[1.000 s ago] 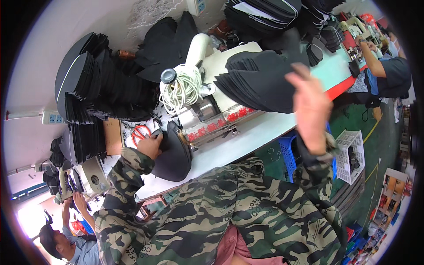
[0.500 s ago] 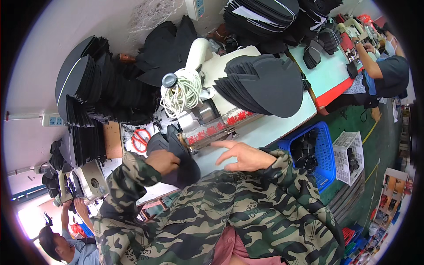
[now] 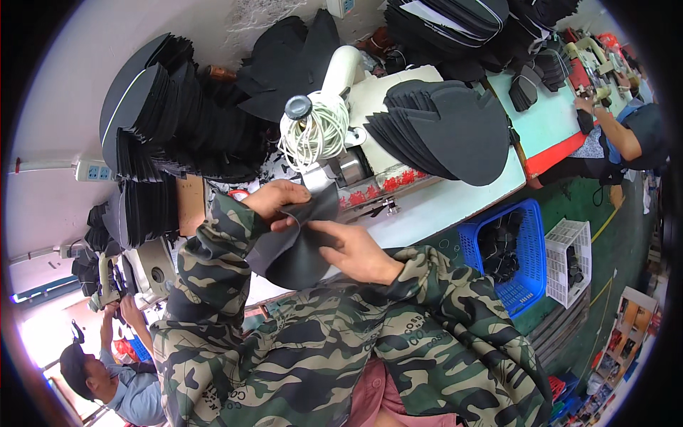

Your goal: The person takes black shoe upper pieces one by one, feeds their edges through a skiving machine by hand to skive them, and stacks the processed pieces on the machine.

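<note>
My left hand (image 3: 276,201) pinches the upper edge of a curved black sheet piece (image 3: 293,260), thumb and fingers closed on it. The piece is bent, with a fold between my hands, and hangs in front of my jacket. My right hand (image 3: 359,250) grips the same piece from the other side, its index finger at the fold and its thumb lower on the face. Just beyond my hands stands a cream machine (image 3: 340,75) with a coil of white cord (image 3: 313,135) around its post and a worn red-and-white front edge (image 3: 388,183).
A fanned stack of black pieces (image 3: 455,135) lies right of the machine. Tied black stacks (image 3: 146,107) rise at the left by the wall. Blue (image 3: 530,249) and white (image 3: 569,285) baskets stand on the floor at right. Co-workers sit at far left (image 3: 117,384) and far right (image 3: 640,132).
My left hand has lifted the black piece from beside the machine and brought it inward to the right. My right hand, earlier spread and empty, has come left onto the piece.
</note>
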### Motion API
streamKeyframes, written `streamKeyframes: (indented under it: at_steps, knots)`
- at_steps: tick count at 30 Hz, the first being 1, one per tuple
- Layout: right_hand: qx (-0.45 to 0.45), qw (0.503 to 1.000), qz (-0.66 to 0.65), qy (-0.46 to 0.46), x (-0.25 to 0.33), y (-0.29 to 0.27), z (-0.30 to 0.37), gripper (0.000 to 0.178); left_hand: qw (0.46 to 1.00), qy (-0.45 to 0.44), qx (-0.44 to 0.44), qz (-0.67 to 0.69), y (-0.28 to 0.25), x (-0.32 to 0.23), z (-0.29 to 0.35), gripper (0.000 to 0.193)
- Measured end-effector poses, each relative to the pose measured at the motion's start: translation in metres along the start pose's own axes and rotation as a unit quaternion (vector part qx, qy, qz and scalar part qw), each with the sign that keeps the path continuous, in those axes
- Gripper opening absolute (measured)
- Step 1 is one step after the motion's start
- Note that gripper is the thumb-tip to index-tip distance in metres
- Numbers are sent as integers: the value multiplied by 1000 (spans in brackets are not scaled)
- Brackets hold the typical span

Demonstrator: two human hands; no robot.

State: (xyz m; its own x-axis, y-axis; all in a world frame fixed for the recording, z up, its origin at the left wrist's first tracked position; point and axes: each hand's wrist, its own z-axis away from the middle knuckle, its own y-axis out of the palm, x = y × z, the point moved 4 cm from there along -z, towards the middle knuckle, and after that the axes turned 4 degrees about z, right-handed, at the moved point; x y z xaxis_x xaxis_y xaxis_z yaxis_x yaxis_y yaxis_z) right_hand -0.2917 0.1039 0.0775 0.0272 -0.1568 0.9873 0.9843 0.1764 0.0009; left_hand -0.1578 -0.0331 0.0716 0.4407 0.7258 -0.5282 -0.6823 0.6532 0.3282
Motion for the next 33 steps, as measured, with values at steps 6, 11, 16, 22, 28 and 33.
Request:
streamKeyframes:
  at_steps: [6, 11, 16, 22, 28, 33]
  knots:
    - [-67, 995, 50, -53, -4, -5, -7, 49, 996, 93, 2, 8, 3, -24, -14, 20]
    - [-16, 991, 129, -3, -16, -79, -9, 29, 942, 210, -73, -252, 20, 8, -56, 24]
    - [-63, 975, 215, -3, 31, -115, 17, 24, 869, 344, -70, -349, 54, -1, -17, 29]
    - [-271, 933, 229, -69, 34, -142, 41, 24, 974, 99, 32, -201, 53, 28, -18, 43]
    - [-277, 903, 301, -130, 38, -101, 4, 29, 949, 93, -117, -277, 33, -4, -29, 30]
    - [-264, 913, 286, -123, 65, -133, 3, 25, 923, 151, -192, -298, 45, -11, -37, 28]
